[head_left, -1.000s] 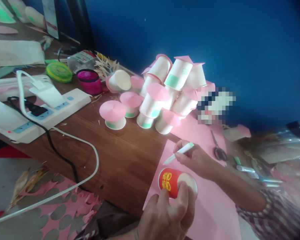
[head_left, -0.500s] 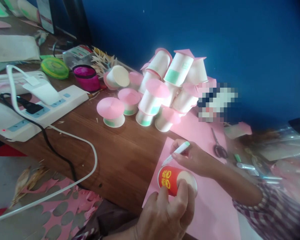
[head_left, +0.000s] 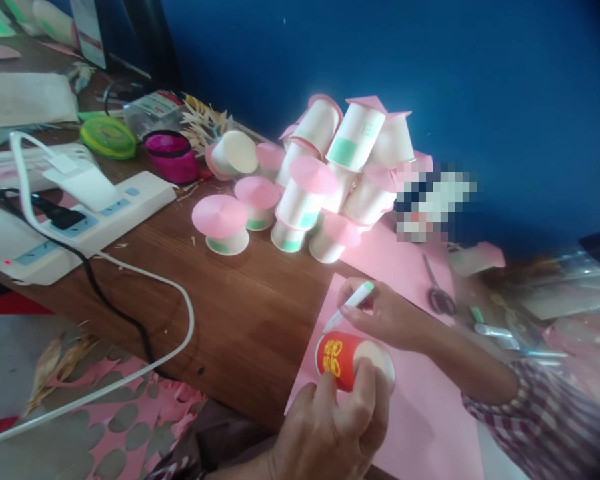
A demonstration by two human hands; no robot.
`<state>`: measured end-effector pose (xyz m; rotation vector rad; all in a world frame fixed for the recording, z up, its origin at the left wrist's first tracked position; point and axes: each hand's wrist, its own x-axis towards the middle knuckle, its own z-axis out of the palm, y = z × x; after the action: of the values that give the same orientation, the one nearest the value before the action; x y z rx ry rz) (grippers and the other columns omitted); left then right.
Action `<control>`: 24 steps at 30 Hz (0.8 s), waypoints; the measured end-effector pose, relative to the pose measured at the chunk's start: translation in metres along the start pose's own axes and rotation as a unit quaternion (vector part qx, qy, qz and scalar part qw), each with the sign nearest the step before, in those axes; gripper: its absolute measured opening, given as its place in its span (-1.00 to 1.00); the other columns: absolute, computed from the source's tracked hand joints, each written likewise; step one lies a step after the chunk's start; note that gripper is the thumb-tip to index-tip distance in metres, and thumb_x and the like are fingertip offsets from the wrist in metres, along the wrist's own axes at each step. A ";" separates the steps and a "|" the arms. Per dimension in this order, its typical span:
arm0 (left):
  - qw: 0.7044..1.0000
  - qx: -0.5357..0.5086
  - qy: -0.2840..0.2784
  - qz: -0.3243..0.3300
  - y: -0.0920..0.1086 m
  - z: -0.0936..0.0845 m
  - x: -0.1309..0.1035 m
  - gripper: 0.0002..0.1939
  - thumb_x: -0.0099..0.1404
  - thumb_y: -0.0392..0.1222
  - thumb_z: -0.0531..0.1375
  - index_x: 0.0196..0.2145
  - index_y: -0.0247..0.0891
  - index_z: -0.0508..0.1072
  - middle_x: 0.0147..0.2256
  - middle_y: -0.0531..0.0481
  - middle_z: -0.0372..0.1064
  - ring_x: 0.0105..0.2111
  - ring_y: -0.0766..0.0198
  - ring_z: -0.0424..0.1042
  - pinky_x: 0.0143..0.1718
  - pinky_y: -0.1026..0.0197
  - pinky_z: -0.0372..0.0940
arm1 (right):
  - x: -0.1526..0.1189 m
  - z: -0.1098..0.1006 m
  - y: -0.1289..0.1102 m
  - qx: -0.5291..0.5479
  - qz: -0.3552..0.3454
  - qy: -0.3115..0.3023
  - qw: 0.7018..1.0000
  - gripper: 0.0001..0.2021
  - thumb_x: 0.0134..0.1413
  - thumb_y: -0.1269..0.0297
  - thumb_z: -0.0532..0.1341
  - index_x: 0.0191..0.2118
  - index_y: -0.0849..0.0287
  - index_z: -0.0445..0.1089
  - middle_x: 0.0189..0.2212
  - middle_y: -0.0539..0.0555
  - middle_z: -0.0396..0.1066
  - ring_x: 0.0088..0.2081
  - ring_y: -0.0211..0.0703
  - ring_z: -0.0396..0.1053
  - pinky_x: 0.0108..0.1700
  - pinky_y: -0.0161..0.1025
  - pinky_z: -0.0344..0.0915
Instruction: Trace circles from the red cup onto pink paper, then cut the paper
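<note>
A paper cup (head_left: 347,363) with a red band and yellow lettering lies on its side over a pink sheet (head_left: 430,413). My left hand (head_left: 333,420) grips it from the near side, fingers bent over its lower edge. In my right hand (head_left: 380,313) is a white marker (head_left: 353,305) with a green end, slanting down to the left. The marker's tip is at the upper left rim of the cup; whether it touches cannot be made out.
Cups with pink cone tops (head_left: 313,177) are piled against the blue wall. Scissors (head_left: 439,298) lie right of my right hand. A white power strip (head_left: 105,217) and looping cables are at the left. Pink paper scraps (head_left: 125,420) lie below the table edge.
My right hand and the upper end of the marker have shifted slightly left. The cup and my left hand look the same.
</note>
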<state>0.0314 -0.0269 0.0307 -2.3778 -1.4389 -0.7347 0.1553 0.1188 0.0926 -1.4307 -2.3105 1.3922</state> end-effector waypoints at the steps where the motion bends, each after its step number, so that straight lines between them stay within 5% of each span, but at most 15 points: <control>1: 1.000 0.000 0.001 0.007 -0.001 0.000 0.000 -0.57 0.17 -0.16 0.19 0.01 -0.27 0.35 0.05 -0.20 0.09 -0.46 0.33 0.33 -0.57 0.18 0.31 | 0.000 0.000 0.000 0.001 -0.002 -0.001 1.000 -0.95 0.07 0.36 0.14 -0.39 0.13 0.33 -0.48 -0.04 0.40 -0.43 -0.19 0.39 -0.45 -0.31 0.28; 24: 0.997 0.039 0.059 0.027 -0.006 0.010 0.000 -0.53 0.06 -0.25 0.32 -0.04 -0.26 0.38 0.00 -0.16 0.18 -0.53 0.40 0.36 -0.69 0.26 0.23 | -0.016 -0.011 0.039 -0.002 0.033 0.048 0.998 -0.90 0.14 0.23 0.13 -0.33 0.12 0.31 -0.49 -0.05 0.31 -0.46 -0.23 0.23 -0.45 -0.31 0.18</control>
<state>0.0290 -0.0192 0.0220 -2.2656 -1.3256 -0.7764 0.1953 0.1196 0.0762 -1.5532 -2.2272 1.3068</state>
